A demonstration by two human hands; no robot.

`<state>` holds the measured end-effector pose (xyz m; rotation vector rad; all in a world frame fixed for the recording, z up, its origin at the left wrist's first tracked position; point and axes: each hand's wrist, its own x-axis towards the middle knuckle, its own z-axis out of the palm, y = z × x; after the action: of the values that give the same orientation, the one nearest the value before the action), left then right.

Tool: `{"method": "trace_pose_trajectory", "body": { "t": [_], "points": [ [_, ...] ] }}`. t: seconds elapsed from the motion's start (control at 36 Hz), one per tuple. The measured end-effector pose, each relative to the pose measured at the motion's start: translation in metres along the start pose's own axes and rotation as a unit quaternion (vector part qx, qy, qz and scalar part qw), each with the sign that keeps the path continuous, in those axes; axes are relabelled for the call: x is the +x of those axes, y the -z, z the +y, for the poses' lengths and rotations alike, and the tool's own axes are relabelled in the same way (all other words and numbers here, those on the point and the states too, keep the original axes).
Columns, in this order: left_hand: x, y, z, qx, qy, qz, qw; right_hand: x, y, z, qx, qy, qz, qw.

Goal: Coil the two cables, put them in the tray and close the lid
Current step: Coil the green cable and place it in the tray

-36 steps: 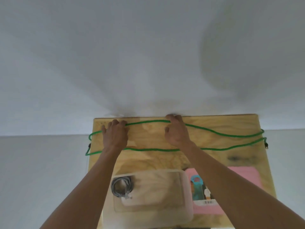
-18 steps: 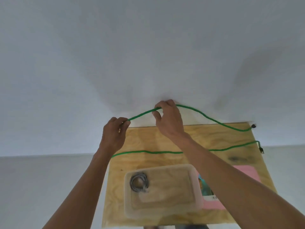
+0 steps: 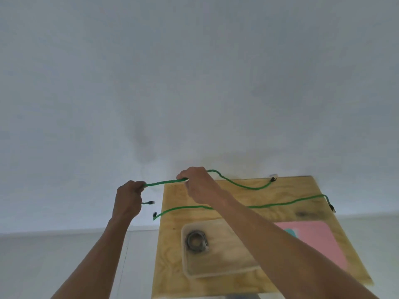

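Observation:
My left hand point(image 3: 128, 198) and my right hand point(image 3: 199, 184) both grip one green cable point(image 3: 239, 184), lifted above the far edge of the wooden table point(image 3: 280, 192). A short stretch runs taut between the hands; its plug end dangles below my left hand, and the rest trails right to a plug near the table's far edge. A second green cable point(image 3: 280, 204) lies across the table, its left plug hanging off the left edge. A clear plastic tray point(image 3: 218, 270) near the front holds a coiled grey cable point(image 3: 197, 242).
A pink sheet point(image 3: 313, 236) lies on the table right of the tray, partly under my right forearm. A white wall stands behind the table; pale floor lies to the left.
Both hands lifted the far green cable off the table and pulled it left. Its right plug slid inward along the far edge. My view shifted left, so the table now sits further right.

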<state>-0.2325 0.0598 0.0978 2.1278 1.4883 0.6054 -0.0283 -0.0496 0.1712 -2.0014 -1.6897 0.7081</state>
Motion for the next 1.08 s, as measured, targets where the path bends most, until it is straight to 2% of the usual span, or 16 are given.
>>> {"method": "trace_pose_trajectory", "body": {
  "t": [0.11, 0.22, 0.31, 0.44, 0.53, 0.64, 0.69, 0.78, 0.86, 0.97, 1.03, 1.08],
  "points": [
    [-0.001, 0.018, 0.010, -0.026, -0.005, 0.073, 0.997, -0.004, -0.005, -0.004, 0.030, 0.001, 0.005, 1.000],
    [0.011, 0.039, 0.031, -0.013, -0.096, 0.113, 0.989, -0.002, 0.015, -0.004, 0.072, 0.007, 0.104, 0.992],
    [0.022, 0.053, 0.058, -0.019, -0.139, 0.113, 0.984, 0.000, 0.052, -0.007, 0.091, 0.029, 0.201, 0.975],
    [0.031, 0.066, 0.099, -0.094, -0.149, 0.094, 0.980, -0.003, 0.143, -0.003, 0.158, 0.021, 0.334, 0.929],
    [0.039, 0.059, 0.112, -0.147, -0.126, 0.080, 0.978, -0.009, 0.193, 0.019, 0.167, 0.004, 0.399, 0.902],
    [0.037, 0.041, 0.144, -0.253, -0.071, 0.034, 0.964, -0.024, 0.236, 0.055, 0.148, -0.028, 0.444, 0.883],
    [0.034, 0.033, 0.166, -0.365, -0.020, 0.029, 0.930, -0.028, 0.247, 0.071, 0.125, -0.029, 0.441, 0.888],
    [0.028, 0.029, 0.203, -0.513, 0.049, 0.031, 0.857, -0.029, 0.251, 0.091, 0.070, -0.040, 0.415, 0.906],
    [0.023, 0.031, 0.236, -0.604, 0.082, 0.023, 0.793, -0.034, 0.247, 0.096, 0.010, -0.047, 0.357, 0.933],
    [0.021, 0.038, 0.271, -0.674, 0.110, 0.014, 0.730, -0.048, 0.234, 0.076, 0.019, 0.024, 0.336, 0.941],
    [0.019, 0.039, 0.285, -0.694, 0.111, 0.012, 0.711, -0.059, 0.225, 0.059, 0.074, 0.046, 0.260, 0.962],
    [0.017, 0.039, 0.296, -0.709, 0.111, 0.013, 0.696, -0.068, 0.216, 0.044, 0.169, 0.050, 0.121, 0.977]
  ]
}}
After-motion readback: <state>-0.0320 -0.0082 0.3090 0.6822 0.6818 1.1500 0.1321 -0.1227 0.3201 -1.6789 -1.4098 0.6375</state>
